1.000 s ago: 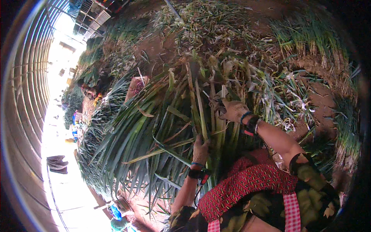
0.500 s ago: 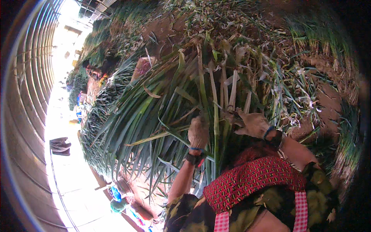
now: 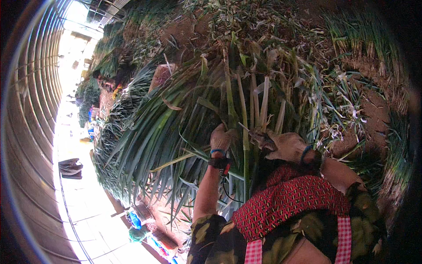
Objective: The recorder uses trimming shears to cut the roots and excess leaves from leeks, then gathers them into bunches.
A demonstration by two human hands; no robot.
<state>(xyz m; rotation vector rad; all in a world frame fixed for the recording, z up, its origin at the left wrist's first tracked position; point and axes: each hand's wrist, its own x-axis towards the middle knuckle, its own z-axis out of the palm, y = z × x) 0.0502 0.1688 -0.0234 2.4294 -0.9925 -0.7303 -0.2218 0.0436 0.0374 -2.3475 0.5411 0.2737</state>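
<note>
Has the left hand (image 3: 220, 141) half-curled at the leafy stalks (image 3: 176, 121), fanned from centre to left — cannot tell whether gripping. Bends the right hand's (image 3: 288, 146) fingers near the pale stems (image 3: 264, 99) — cannot tell around what.

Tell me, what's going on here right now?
A person, both hands gloved, is handling a heap of leafy green stalks. The left hand is curled against the greenery; the right hand is beside the pale stalks, though whether its fingers hold anything is too blurred to tell. Loose leaf scraps lie off to the right.
</note>
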